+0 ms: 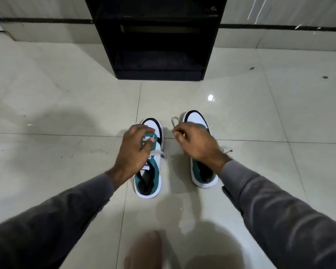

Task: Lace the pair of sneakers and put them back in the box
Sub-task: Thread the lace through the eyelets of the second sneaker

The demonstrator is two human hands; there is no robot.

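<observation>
While we crouch on glossy pale tiles (66,105), a black open shelf (157,55) stands beyond both hands. Left hand (136,150) curls over the left sneaker (151,177), fingers closed on its white lace (156,152). Right hand (198,142) pinches a lace loop (175,121) above the right sneaker (197,117). Uppers teal, white, black-trimmed; soles white. A bare foot (145,249) lies nearer us. Floor open either side.

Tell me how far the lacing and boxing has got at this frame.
Early. Both sneakers stand side by side on the tiled floor. The left hand is on the left sneaker; the right hand pinches a lace by the right sneaker. No finished lacing shows, and no shoebox is in view.
</observation>
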